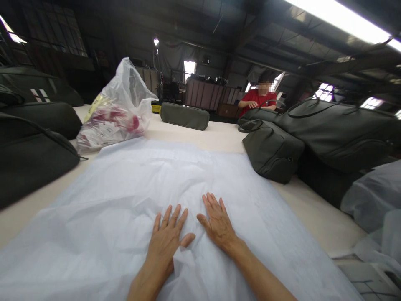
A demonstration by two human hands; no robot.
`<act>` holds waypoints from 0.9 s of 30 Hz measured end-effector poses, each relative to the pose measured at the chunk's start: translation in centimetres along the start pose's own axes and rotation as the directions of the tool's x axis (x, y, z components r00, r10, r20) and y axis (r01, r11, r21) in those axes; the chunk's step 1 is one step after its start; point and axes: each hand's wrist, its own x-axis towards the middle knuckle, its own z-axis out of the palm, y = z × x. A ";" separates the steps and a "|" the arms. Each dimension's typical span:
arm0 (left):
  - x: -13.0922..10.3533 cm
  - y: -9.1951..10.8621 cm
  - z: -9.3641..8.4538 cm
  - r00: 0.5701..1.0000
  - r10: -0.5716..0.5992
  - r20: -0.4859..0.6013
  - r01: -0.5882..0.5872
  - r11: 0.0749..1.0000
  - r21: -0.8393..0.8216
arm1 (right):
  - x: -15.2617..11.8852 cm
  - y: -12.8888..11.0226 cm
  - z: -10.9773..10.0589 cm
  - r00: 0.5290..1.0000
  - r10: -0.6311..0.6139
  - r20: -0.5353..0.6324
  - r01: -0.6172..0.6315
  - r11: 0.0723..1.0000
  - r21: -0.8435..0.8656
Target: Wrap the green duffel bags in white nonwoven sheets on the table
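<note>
A large, thin white sheet point(125, 179) with wrinkles is spread over the pale table point(219, 131). My left hand point(167, 240) lies palm down on it near the middle, fingers spread, with a raised fold of the sheet against its thumb side. To its right, my right hand point(217, 221) rests flat on the same sheet, thumb apart from the fingers. The two thumbs point toward each other with a small gap between them. Neither hand grips anything.
Dark green bags stand at the left point(34, 154) and right point(272, 150). A clear plastic bag point(115, 121) with red and white contents sits at the back left, a dark green pouch point(184, 116) at the back. Beyond is a person in red point(269, 98). Clear plastic point(379, 196) lies right.
</note>
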 end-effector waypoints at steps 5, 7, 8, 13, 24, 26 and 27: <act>0.5 0.7 -2.2 0.998 -0.032 0.046 0.031 0.999 0.016 | -0.4 -1.3 -0.3 0.997 0.075 0.001 -0.075 0.997 -0.012; 1.8 1.2 -4.0 0.996 -0.032 0.088 0.027 0.998 0.049 | -0.5 -1.5 -0.3 0.996 0.088 -0.003 -0.088 0.996 0.004; 2.7 1.5 -5.0 0.993 -0.027 0.118 0.019 0.997 0.068 | -0.6 -1.6 -0.3 0.996 0.092 -0.004 -0.092 0.996 0.013; 8.7 3.3 -7.7 0.981 0.076 0.179 -0.096 0.990 0.107 | -1.0 -1.9 -0.2 0.995 0.099 0.001 -0.099 0.994 0.042; 13.6 1.2 -0.6 0.966 0.211 0.149 -0.207 0.977 -0.040 | -1.5 -1.9 0.1 0.998 0.064 0.003 -0.064 0.998 0.022; 13.6 1.0 0.0 0.973 0.185 0.135 -0.180 0.982 -0.047 | -1.5 -1.9 0.0 0.998 0.061 -0.001 -0.061 0.998 0.017; 13.6 0.9 0.1 0.976 0.176 0.130 -0.170 0.984 -0.050 | -1.5 -1.9 0.0 0.998 0.060 -0.002 -0.060 0.998 0.017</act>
